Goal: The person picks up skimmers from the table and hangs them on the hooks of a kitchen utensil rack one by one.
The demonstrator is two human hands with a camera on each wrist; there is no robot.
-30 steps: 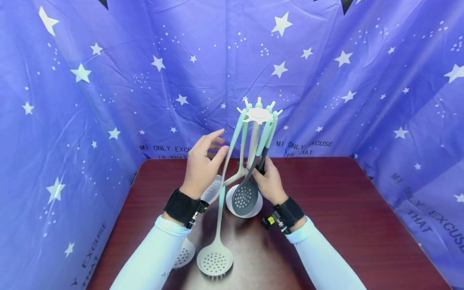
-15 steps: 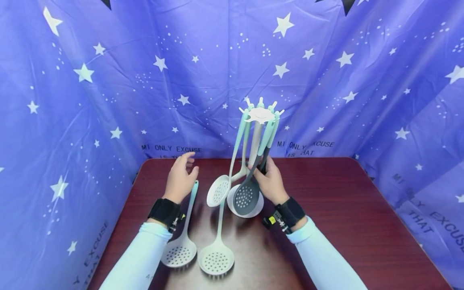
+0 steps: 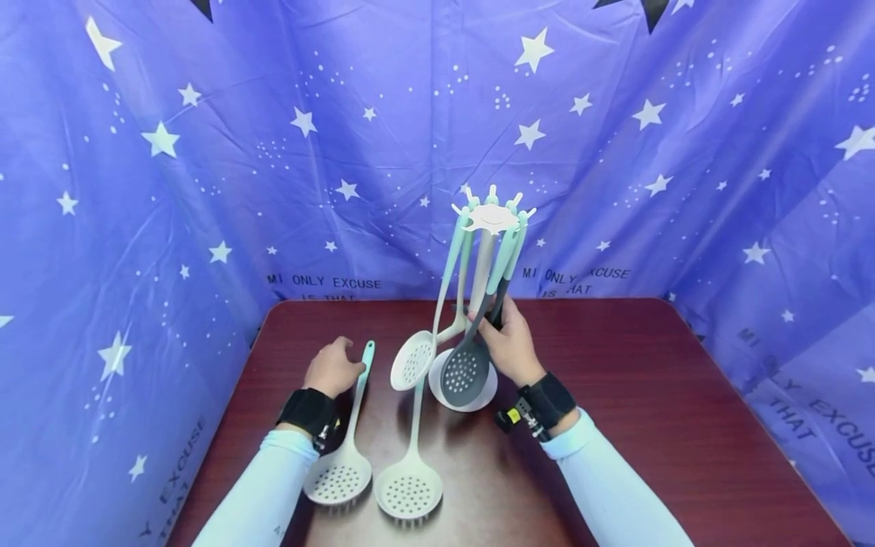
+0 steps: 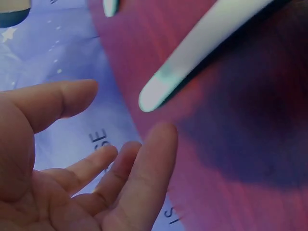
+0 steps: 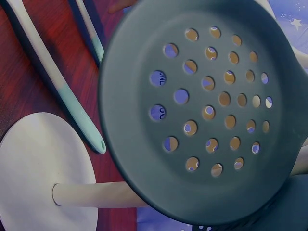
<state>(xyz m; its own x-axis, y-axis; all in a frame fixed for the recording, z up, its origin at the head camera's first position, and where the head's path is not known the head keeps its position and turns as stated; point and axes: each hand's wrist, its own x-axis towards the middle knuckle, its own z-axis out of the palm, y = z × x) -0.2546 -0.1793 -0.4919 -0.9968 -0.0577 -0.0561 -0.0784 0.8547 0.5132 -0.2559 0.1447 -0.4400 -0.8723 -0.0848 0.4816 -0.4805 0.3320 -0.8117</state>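
My left hand [image 3: 333, 368] is by the mint handle end of a pale slotted skimmer [image 3: 338, 477] lying on the table. In the left wrist view, thumb and fingers [image 4: 154, 168] are spread around the handle tip [image 4: 153, 95], with gaps on both sides. My right hand [image 3: 511, 342] grips the post of a white utensil stand [image 3: 481, 266], partly hidden behind a dark grey skimmer [image 3: 465, 372]. That skimmer fills much of the right wrist view, before the stand's round base [image 5: 33, 159]. A white skimmer [image 3: 413, 361] also hangs from the stand.
A second pale skimmer [image 3: 409, 486] lies on the dark red table [image 3: 615, 380], its mint handle [image 5: 82, 120] pointing toward the stand base. Other mint-handled utensils hang on the stand. A blue star-printed curtain [image 3: 410, 152] encloses the table's back and sides.
My left hand has moved from beside the hanging white skimmer, left and down, to the handle of the left skimmer on the table. My right hand has stayed on the stand.
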